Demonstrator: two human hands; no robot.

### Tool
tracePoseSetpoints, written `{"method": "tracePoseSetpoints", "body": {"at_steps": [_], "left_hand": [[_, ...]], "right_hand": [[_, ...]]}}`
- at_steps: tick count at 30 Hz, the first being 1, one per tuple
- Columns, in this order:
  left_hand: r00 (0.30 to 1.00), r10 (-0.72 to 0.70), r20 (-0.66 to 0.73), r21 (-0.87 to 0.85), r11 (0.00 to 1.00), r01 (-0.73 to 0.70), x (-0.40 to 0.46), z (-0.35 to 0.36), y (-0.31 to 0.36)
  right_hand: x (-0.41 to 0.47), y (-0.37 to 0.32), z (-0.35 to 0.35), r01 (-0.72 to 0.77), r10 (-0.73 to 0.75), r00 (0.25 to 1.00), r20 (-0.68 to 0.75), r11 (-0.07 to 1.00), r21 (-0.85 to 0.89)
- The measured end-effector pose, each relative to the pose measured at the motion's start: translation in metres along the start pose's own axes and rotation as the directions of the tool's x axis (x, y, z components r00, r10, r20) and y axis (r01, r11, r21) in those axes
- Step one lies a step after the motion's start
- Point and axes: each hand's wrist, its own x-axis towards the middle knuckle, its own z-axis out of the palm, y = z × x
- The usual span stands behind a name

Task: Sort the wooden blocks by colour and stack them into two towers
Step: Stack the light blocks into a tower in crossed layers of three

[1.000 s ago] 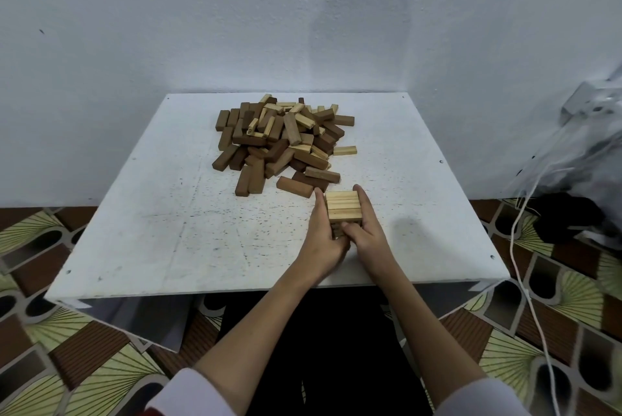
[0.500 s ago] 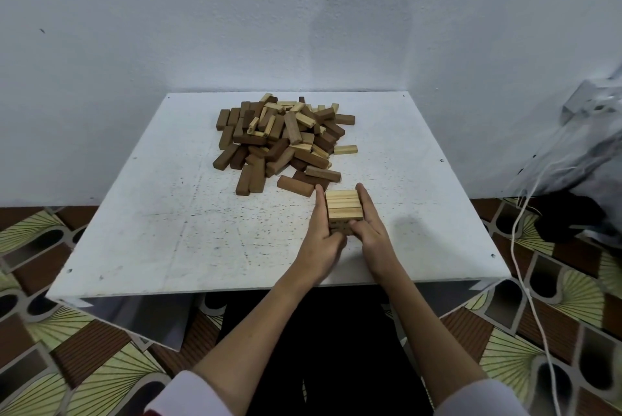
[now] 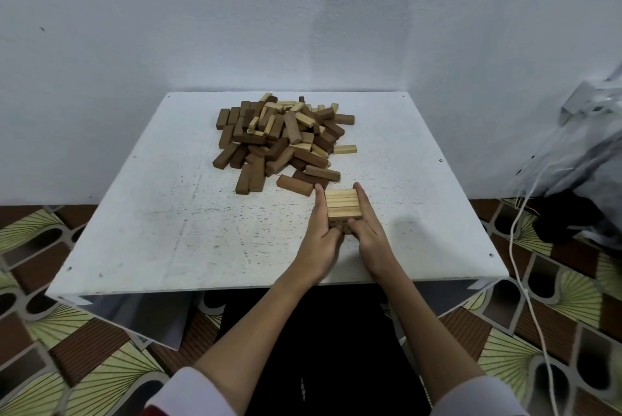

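A short tower of light wooden blocks (image 3: 343,203) stands near the front right of the white table (image 3: 175,223). My left hand (image 3: 321,234) presses flat against its left side with straight fingers. Against the tower's right side lies my right hand (image 3: 368,230), fingers straight too. Both thumbs meet at the tower's near face and hide its lower layers. Behind it lies a mixed pile of dark and light blocks (image 3: 282,139).
A dark block (image 3: 294,185) lies just behind my left fingertips. One light block (image 3: 344,149) sits apart at the pile's right edge. A white cable (image 3: 525,287) and a plastic bag (image 3: 585,153) are on the floor to the right. A white wall is behind the table.
Both hands have stayed pressed against the light tower's sides, shifting slightly. The pile has not moved.
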Motion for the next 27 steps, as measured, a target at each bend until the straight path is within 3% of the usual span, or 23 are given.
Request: {"method": "tracePoseSetpoints", "body": {"at_steps": [5,12,27], "left_hand": [[0.999,-0.015,-0.031,0.027,1.0,0.016,0.0008,-0.0014,-0.0002],[1.0,-0.014,-0.022,-0.087,0.996,0.012,0.0019,-0.0006,-0.0041],[0.999,0.031,-0.041,0.057,0.998,-0.029,0.0015,0.0005,-0.0017]], "right_hand": [[-0.0006,-0.0008,-0.0014,0.0,0.0,1.0,-0.005,1.0,-0.007],[0.0008,0.0012,0.0002,0.013,-0.013,1.0,0.008,0.999,-0.032],[0.0009,0.0031,0.0002,0.021,-0.021,1.0,-0.007,1.0,-0.023]]}}
